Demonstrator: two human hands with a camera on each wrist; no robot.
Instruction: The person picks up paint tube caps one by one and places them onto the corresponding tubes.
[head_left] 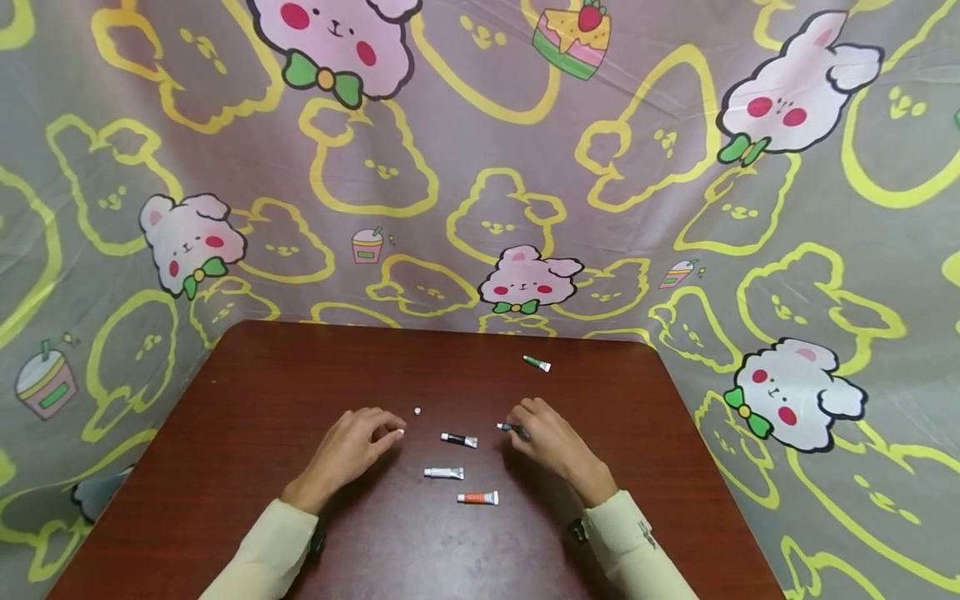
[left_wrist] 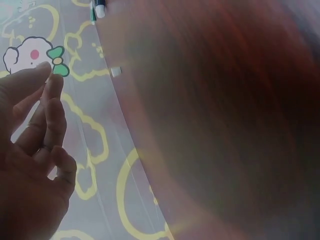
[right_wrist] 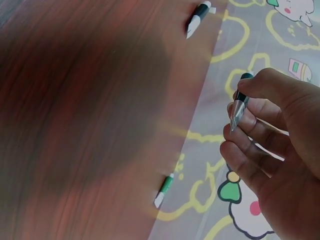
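Note:
My left hand (head_left: 351, 447) pinches a small white cap (head_left: 401, 431) between thumb and forefinger, just above the table. In my right hand (head_left: 551, 442) is a dark paint tube (right_wrist: 241, 100), gripped between thumb and fingers, with its white tip toward the left hand in the head view. Another small white cap (head_left: 417, 411) rests on the table close to the left fingertips. Between the hands lies a black paint tube (head_left: 457, 439), and nearer me are a white tube (head_left: 444, 473) and an orange tube (head_left: 477, 498).
A green paint tube (head_left: 536, 362) lies toward the far right of the brown table (head_left: 337, 358). Patterned cloth (head_left: 450, 125) hangs around the table's back and sides.

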